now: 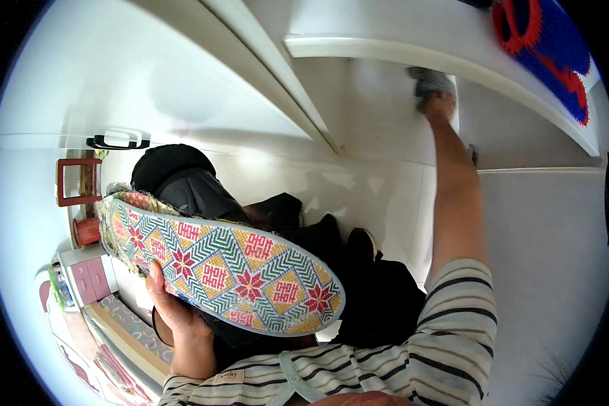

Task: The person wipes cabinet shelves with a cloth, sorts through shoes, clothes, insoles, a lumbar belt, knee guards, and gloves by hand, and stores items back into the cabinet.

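Note:
My left hand is closed around an embroidered insole with a pale grey edge and red, green and yellow geometric patterns. Its thumb presses on the patterned face. Behind the insole's far-left end, more layers with frayed, patterned edges show, but I cannot tell how many. My right arm stretches out to the upper right, where my right hand is closed on a blurred grey item below a white panel edge. What kind of item it is cannot be made out.
A white panel crosses the top right, with a blue and red spiky-edged item on it. A white door-like panel stands at left. Behind the insole is a black rounded object. A pink-drawer cabinet stands farther left.

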The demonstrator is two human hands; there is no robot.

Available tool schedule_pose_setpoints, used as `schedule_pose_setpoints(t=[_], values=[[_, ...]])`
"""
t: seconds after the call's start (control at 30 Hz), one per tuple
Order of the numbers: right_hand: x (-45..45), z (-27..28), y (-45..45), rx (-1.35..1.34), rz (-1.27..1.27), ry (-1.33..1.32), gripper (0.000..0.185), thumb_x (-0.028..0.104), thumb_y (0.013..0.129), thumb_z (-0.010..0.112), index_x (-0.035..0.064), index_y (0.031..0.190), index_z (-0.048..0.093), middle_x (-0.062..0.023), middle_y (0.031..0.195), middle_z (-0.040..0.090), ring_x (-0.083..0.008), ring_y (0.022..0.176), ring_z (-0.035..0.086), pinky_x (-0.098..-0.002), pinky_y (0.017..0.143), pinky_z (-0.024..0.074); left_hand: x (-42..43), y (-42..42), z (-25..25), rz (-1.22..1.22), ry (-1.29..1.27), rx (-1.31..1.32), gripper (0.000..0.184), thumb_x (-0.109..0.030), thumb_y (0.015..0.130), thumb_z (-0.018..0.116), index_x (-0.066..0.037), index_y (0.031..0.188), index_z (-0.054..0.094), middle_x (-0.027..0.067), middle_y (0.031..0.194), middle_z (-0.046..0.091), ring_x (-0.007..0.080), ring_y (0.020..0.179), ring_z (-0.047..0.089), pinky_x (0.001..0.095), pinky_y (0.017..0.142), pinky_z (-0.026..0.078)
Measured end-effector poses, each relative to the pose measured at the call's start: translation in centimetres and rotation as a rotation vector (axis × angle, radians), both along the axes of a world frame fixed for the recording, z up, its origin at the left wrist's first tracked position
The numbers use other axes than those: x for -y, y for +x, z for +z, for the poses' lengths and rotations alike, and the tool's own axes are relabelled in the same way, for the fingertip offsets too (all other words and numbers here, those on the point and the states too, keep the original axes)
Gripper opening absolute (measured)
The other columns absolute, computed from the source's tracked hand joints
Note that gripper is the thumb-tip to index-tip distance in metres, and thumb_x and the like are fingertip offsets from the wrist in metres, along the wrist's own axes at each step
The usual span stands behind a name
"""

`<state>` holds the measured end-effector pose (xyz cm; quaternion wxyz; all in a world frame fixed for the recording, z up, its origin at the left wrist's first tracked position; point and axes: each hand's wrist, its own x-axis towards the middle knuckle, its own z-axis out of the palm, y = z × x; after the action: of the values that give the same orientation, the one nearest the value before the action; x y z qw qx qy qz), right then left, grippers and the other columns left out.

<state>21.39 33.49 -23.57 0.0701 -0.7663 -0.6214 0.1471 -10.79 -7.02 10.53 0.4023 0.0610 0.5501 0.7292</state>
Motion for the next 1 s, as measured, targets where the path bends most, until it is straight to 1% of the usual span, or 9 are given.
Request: schedule_pose_setpoints(t=[0.1, 0.2, 0.27, 0.43, 0.67, 0.77, 0.87, 0.93, 1.0], values=[[2.4, -1.7, 4.0, 0.584, 0.290, 0.021, 0.051, 0.042, 0.085, 0.051, 0.0126, 0.126, 0.045, -0.0181, 0.135, 0.036, -0.0341, 0.123, 0.034, -0.0443, 0.101, 0.0291, 0.2, -0.3, -0.2, 0.019, -0.068, -0.090, 0.049, -0.040, 0.084, 0.055, -0.005, 0.118, 0.048, 0.0099, 0.107, 0.058, 0.0216, 0.091, 0.058, 0.0355, 0.081, 0.048], [4.6, -2.0, 1.8, 0.448, 0.122, -0.099, 0.032, 0.024, 0.091, 0.040, 0.0140, 0.121, 0.049, -0.0182, 0.126, 0.042, -0.0337, 0.119, 0.038, -0.0428, 0.096, 0.0342, 0.5, -0.4, -0.3, -0.011, -0.049, -0.110, 0.050, -0.040, 0.084, 0.055, -0.005, 0.118, 0.047, 0.0089, 0.107, 0.058, 0.0213, 0.092, 0.058, 0.0356, 0.082, 0.047], [7.8, -3.3, 1.4, 0.444, 0.178, 0.164, 0.026, 0.024, 0.083, 0.051, 0.0095, 0.105, 0.052, -0.0206, 0.107, 0.047, -0.0362, 0.098, 0.048, -0.0443, 0.080, 0.0431, 0.4, -0.4, -0.5, 0.035, -0.062, -0.138, 0.049, -0.040, 0.085, 0.054, -0.005, 0.118, 0.047, 0.0088, 0.108, 0.058, 0.0209, 0.093, 0.058, 0.0347, 0.082, 0.046], [15.5, 0.8, 0.1, 0.245, 0.233, -0.069, 0.038, 0.019, 0.079, 0.059, 0.0137, 0.115, 0.049, -0.0203, 0.117, 0.042, -0.0361, 0.109, 0.044, -0.0416, 0.082, 0.0467, 0.1, -0.3, -0.6, -0.017, -0.015, -0.063, 0.047, -0.035, 0.086, 0.054, -0.004, 0.119, 0.043, 0.0089, 0.108, 0.058, 0.0205, 0.096, 0.058, 0.0347, 0.084, 0.047], [12.3, -1.9, 0.9, 0.197, 0.138, 0.175, 0.035, 0.023, 0.075, 0.062, 0.0101, 0.106, 0.054, -0.0208, 0.116, 0.045, -0.0358, 0.105, 0.047, -0.0421, 0.079, 0.0481, -0.6, 0.6, -0.3, -0.049, -0.028, -0.058, 0.050, -0.036, 0.084, 0.056, -0.004, 0.120, 0.043, 0.0097, 0.109, 0.057, 0.0220, 0.096, 0.058, 0.0364, 0.085, 0.047], [9.2, -2.0, -1.8, -0.274, 0.283, -0.058, 0.048, 0.024, 0.070, 0.064, 0.0034, 0.113, 0.052, -0.0235, 0.105, 0.056, -0.0378, 0.097, 0.053, -0.0412, 0.079, 0.0466, -1.7, 1.9, -0.1, 0.001, -0.020, -0.053, 0.052, -0.036, 0.083, 0.057, -0.003, 0.121, 0.042, 0.0097, 0.109, 0.057, 0.0224, 0.096, 0.058, 0.0363, 0.085, 0.047], [14.5, 1.0, -11.2, -1.140, 0.024, -0.273, 0.051, 0.024, 0.076, 0.062, 0.0044, 0.121, 0.047, -0.0107, 0.114, 0.053, -0.0232, 0.102, 0.050, -0.0337, 0.085, 0.0423, -0.4, 0.5, 0.1, 0.046, -0.052, -0.029, 0.052, -0.040, 0.082, 0.058, -0.006, 0.119, 0.046, 0.0085, 0.109, 0.057, 0.0213, 0.093, 0.057, 0.0361, 0.083, 0.047], [15.5, 4.3, -14.4, -1.240, -0.002, -0.191, 0.027, 0.014, 0.082, 0.051, 0.0095, 0.109, 0.051, -0.0049, 0.105, 0.053, -0.0157, 0.100, 0.045, -0.0273, 0.089, 0.0345, -0.5, 0.8, 0.3, 0.082, -0.063, -0.019, 0.052, -0.040, 0.082, 0.058, -0.006, 0.119, 0.046, 0.0087, 0.109, 0.056, 0.0214, 0.092, 0.057, 0.0359, 0.083, 0.047], [15.0, 11.9, -13.9, -1.444, 0.067, -0.073, 0.032, 0.012, 0.082, 0.050, 0.0082, 0.114, 0.050, -0.0051, 0.106, 0.053, -0.0156, 0.099, 0.045, -0.0274, 0.088, 0.0350, -0.1, 0.3, -0.1, 0.050, -0.018, 0.009, 0.053, -0.036, 0.083, 0.057, -0.004, 0.122, 0.042, 0.0103, 0.110, 0.057, 0.0236, 0.097, 0.057, 0.0377, 0.088, 0.046]])
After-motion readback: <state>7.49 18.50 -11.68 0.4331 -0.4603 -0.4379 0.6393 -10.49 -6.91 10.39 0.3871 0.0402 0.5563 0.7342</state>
